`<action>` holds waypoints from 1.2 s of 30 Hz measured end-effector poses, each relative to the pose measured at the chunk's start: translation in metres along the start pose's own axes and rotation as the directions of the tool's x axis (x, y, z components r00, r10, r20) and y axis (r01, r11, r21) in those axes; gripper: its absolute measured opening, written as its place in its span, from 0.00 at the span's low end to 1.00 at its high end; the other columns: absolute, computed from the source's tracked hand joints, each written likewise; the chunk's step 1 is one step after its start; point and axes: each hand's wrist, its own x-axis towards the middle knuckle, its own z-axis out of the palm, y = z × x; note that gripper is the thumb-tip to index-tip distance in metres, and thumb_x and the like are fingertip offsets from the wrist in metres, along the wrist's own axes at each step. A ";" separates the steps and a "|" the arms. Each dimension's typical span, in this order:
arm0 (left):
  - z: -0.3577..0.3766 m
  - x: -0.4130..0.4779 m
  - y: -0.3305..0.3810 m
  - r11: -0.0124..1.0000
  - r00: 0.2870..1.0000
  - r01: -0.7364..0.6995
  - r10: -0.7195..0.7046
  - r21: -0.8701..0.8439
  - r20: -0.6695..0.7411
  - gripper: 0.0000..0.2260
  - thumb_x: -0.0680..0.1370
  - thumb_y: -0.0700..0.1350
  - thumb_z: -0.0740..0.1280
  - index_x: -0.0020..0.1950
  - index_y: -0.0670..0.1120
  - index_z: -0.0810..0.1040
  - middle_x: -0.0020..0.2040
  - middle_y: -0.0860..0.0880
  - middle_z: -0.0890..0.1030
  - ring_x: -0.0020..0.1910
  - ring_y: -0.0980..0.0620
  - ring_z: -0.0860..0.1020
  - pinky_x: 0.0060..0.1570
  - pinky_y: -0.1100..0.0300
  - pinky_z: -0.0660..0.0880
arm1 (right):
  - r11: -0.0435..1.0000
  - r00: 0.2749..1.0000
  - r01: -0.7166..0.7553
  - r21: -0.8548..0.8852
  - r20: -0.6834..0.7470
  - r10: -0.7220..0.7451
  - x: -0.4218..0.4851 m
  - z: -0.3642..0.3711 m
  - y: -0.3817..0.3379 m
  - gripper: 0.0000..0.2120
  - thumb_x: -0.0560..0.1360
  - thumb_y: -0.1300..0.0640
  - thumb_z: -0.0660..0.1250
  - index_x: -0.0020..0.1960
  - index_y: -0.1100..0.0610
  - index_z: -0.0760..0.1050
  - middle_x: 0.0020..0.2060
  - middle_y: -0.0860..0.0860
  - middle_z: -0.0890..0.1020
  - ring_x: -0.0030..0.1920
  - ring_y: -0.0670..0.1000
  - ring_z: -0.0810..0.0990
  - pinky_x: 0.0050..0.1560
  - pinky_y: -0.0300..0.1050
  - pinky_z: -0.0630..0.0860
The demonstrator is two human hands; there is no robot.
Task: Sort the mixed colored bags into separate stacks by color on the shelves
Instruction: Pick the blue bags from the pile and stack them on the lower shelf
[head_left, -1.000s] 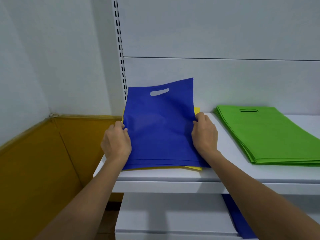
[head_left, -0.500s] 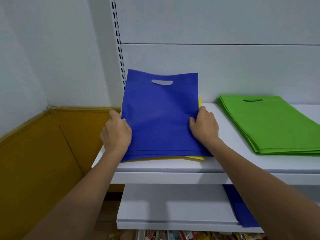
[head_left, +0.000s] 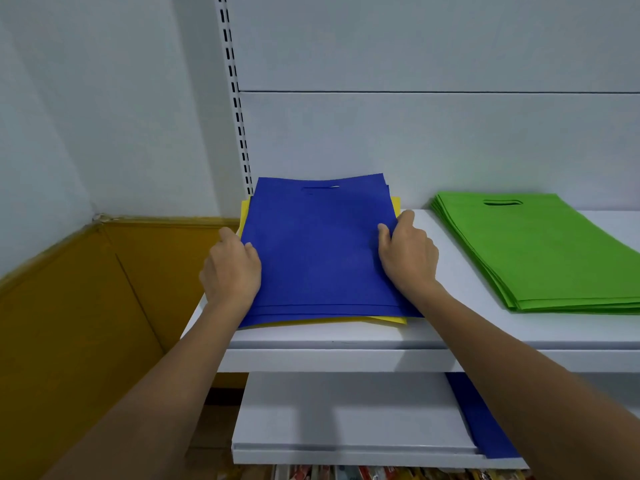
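Blue bags [head_left: 322,247] gripped at 2 side edges, upper shelf [head_left: 346,336].
Left hand [head_left: 232,268] and right hand [head_left: 408,258] are curled round the edges, probably so the blue layer can be lifted off the yellow bags [head_left: 381,319] beneath; green stack [head_left: 540,251] is set well apart.

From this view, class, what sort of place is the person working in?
Probably a shop or stockroom: white shelves on a slotted upright, flat stacks of blue bags and green bags, and what look like packaged goods below.
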 end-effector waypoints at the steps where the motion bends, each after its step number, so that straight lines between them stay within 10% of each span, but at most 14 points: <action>1: 0.000 0.000 0.000 1.000 1.000 -0.019 0.019 0.002 -0.016 0.10 0.81 0.44 0.58 0.57 0.39 0.69 0.50 0.41 0.77 0.41 0.48 0.70 0.37 0.55 0.67 | 0.999 0.999 0.038 0.028 -0.004 -0.038 0.000 0.000 0.001 0.14 0.80 0.55 0.57 0.61 0.62 0.64 0.50 0.60 0.78 0.48 0.63 0.77 0.38 0.47 0.64; 11: -0.025 0.011 0.001 0.980 0.981 -0.192 0.194 -0.047 0.025 0.12 0.78 0.37 0.56 0.61 0.43 0.68 0.51 0.41 0.78 0.46 0.40 0.75 0.38 0.53 0.67 | 0.978 0.956 0.103 0.183 0.253 -0.148 0.017 -0.027 -0.003 0.21 0.74 0.64 0.61 0.67 0.61 0.69 0.63 0.57 0.73 0.62 0.56 0.71 0.59 0.43 0.67; 16: -0.045 0.011 -0.001 0.941 0.956 -0.282 0.292 -0.187 0.024 0.12 0.79 0.36 0.56 0.59 0.43 0.74 0.56 0.44 0.79 0.53 0.44 0.75 0.47 0.55 0.71 | 0.908 0.998 -0.038 0.417 0.065 0.012 0.018 -0.061 -0.012 0.09 0.76 0.57 0.66 0.50 0.62 0.77 0.44 0.53 0.77 0.45 0.50 0.73 0.38 0.34 0.61; 20: -0.053 0.000 0.013 0.888 0.918 -0.379 0.396 -0.261 0.013 0.12 0.78 0.36 0.58 0.59 0.42 0.77 0.56 0.44 0.79 0.55 0.45 0.75 0.54 0.58 0.69 | 0.918 0.998 -0.069 0.390 0.025 0.064 0.006 -0.086 -0.003 0.11 0.75 0.64 0.63 0.58 0.61 0.75 0.45 0.52 0.74 0.44 0.51 0.70 0.31 0.38 0.62; 26: -0.040 -0.036 0.074 0.715 0.754 -0.583 0.653 -0.387 0.071 0.12 0.78 0.39 0.61 0.59 0.43 0.78 0.59 0.47 0.80 0.57 0.48 0.76 0.57 0.61 0.67 | 0.974 0.988 -0.135 0.181 -0.048 0.146 -0.033 -0.162 0.064 0.18 0.75 0.63 0.61 0.65 0.61 0.73 0.63 0.55 0.76 0.63 0.54 0.73 0.59 0.37 0.64; 36: 0.014 -0.188 0.201 0.407 0.428 -0.627 0.893 -0.664 0.142 0.14 0.76 0.35 0.62 0.60 0.42 0.78 0.59 0.45 0.79 0.58 0.46 0.76 0.59 0.60 0.67 | 0.910 0.840 -0.414 -0.022 -0.396 0.372 -0.146 -0.302 0.222 0.13 0.77 0.60 0.64 0.60 0.61 0.76 0.58 0.56 0.79 0.60 0.56 0.75 0.61 0.44 0.67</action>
